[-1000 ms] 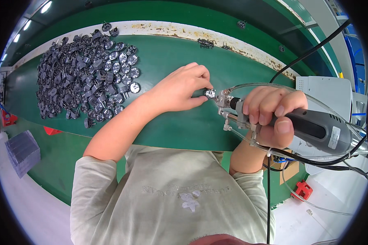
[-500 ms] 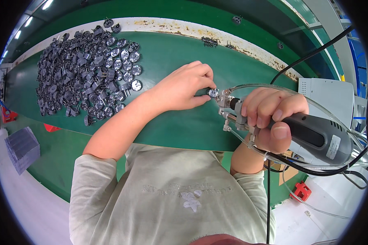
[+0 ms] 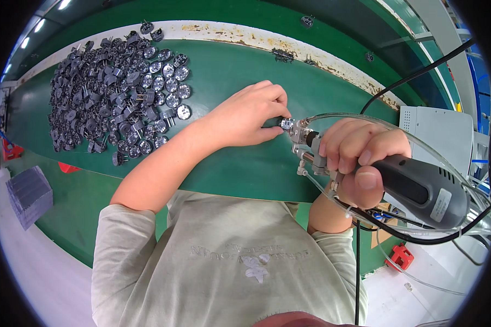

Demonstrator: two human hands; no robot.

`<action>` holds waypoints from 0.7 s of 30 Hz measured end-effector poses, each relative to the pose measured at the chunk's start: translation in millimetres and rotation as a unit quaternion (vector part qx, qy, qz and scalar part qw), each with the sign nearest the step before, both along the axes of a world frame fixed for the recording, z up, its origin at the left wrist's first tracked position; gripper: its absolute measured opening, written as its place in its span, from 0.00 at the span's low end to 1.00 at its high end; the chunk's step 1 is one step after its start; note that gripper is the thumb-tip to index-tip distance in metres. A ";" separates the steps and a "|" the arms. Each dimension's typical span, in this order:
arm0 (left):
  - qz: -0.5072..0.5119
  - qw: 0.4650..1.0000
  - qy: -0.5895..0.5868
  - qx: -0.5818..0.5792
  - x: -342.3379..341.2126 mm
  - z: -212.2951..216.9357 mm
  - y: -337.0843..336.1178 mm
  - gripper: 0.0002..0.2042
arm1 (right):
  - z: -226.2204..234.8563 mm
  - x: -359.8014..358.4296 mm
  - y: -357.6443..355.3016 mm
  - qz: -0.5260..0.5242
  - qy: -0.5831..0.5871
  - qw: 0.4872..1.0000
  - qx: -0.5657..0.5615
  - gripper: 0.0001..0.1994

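Note:
My left hand reaches over the green tabletop. Its thumb and fingers pinch a small round black part with shiny metal on its face. A dark grey powered screwdriver lies in my right hand, fingers wrapped round its front end. The screwdriver's metal head, fitted with clear tubes, meets the part or sits right against it; the exact contact is too small to tell. Left of my left arm spreads a pile of similar round black parts, several with pins sticking out.
A white, rust-marked ledge runs along the back of the green table. A light grey box stands at the right. Black cables and clear tubes pass around the screwdriver. A red stool is on the floor.
The screwdriver and my right hand have shifted very slightly left, so its head covers more of the part's side. My left hand keeps its pinch almost in place.

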State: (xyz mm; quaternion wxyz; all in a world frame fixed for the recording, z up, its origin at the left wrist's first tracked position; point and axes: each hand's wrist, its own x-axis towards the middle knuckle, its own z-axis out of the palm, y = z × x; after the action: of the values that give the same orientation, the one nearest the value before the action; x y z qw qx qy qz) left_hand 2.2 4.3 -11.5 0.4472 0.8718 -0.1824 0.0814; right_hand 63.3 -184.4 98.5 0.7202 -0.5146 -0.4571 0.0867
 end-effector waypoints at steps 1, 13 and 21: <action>0.000 1.000 0.002 0.002 -0.2 0.5 -0.1 0.13 | 0.3 -2.0 1.5 -0.005 -0.003 1.000 -0.006 0.13; 0.021 0.999 -0.005 0.040 2.7 12.0 4.9 0.11 | 3.1 3.8 -13.8 0.003 0.068 0.989 0.135 0.18; 0.361 0.905 0.027 0.222 113.2 28.4 95.8 0.18 | 1.9 10.9 -21.5 -0.048 0.059 0.986 0.148 0.19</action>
State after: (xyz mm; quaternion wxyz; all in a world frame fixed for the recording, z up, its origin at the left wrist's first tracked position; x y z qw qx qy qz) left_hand 115.4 100.1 16.9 0.1867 0.9567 0.1438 0.1709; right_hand 74.2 -205.9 100.4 0.8176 -0.4171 -0.3967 0.0138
